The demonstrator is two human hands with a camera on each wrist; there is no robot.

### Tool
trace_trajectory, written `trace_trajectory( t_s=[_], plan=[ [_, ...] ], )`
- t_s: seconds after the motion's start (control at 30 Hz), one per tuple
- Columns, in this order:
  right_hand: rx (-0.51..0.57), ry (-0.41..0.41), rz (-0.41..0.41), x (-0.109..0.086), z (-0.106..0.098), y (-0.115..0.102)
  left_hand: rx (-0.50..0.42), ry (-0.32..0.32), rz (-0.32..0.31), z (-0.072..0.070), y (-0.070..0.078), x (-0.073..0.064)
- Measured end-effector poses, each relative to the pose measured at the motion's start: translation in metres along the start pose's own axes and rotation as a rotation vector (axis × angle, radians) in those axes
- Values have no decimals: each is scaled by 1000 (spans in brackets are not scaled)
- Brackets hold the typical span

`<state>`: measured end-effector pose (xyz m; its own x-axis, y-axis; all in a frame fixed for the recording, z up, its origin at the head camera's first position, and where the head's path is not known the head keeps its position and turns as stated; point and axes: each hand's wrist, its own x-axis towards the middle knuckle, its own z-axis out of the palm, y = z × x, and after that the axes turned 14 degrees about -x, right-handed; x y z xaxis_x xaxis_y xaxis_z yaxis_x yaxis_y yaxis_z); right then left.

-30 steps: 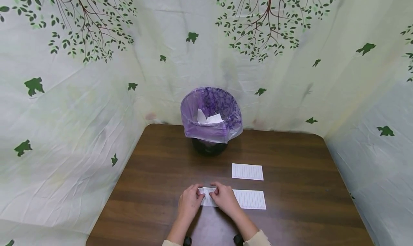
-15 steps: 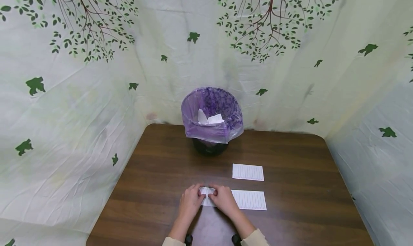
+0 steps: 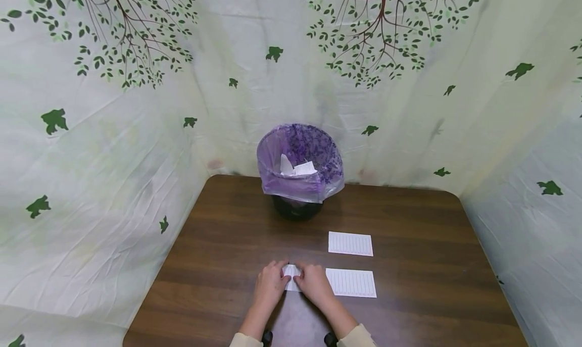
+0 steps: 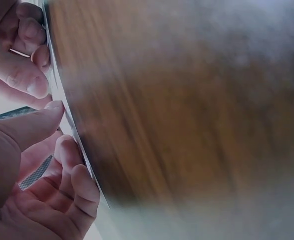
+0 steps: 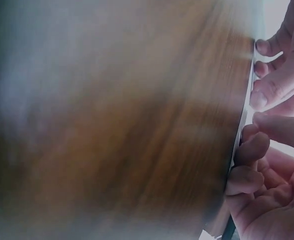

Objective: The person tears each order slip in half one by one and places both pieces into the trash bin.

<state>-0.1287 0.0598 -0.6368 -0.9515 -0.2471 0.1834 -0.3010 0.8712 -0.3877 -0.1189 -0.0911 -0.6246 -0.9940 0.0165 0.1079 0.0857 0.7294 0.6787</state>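
Between my two hands, near the front of the table, is a white lined paper card [image 3: 292, 271], partly covered by fingers. My left hand [image 3: 269, 285] pinches its left part, and my right hand [image 3: 314, 284] pinches it close by, the thumbs almost meeting. In the left wrist view the thumb [image 4: 37, 122] and curled fingers are at the thin paper edge. The right wrist view shows the right thumb [image 5: 281, 127] at the same edge. A second lined card [image 3: 351, 283] lies just right of my right hand; whether the two join is hidden.
Another lined card [image 3: 350, 243] lies farther back. Behind it stands a dark bin [image 3: 296, 209] with a purple plastic liner [image 3: 291, 186], holding white paper pieces [image 3: 303, 168]. A leaf-patterned cloth [image 3: 218, 135] hangs around the back and sides of the brown table [image 3: 218, 226].
My right hand has shifted slightly left, and its fingers have come closer to the left hand. The left hand barely moves. The other cards and the bin stay put.
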Motion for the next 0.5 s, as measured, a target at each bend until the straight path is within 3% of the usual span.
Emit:
trace_trajectory(
  t_s=[0.5],
  plan=[
    [25, 19, 19, 1, 1, 2, 6, 47, 74, 4, 0, -2]
  ],
)
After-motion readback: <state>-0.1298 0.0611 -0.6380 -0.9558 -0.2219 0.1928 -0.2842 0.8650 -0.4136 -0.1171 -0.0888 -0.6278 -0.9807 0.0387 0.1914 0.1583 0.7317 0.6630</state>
